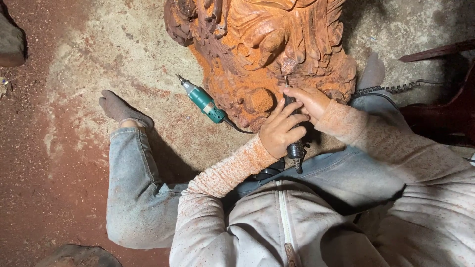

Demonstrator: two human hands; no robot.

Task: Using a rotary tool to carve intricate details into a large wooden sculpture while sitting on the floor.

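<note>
Head view: both hands (292,121) grip black rotary tool (295,141) at carving (267,49) base edge.

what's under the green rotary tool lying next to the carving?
The green rotary tool lies on the dusty concrete floor, coated in reddish sawdust, beside the wood carving. Its black cord runs under the carving's edge toward the left hand; the rest is hidden.

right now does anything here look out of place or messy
Mostly the dust: reddish wood powder coats the floor, the sleeves and the jeans around the carved wooden sculpture. A green rotary tool lies loose on the floor against the carving's base, cord trailing. Both hands, left hand and right hand, grip a black handpiece. Nothing looks broken.
</note>
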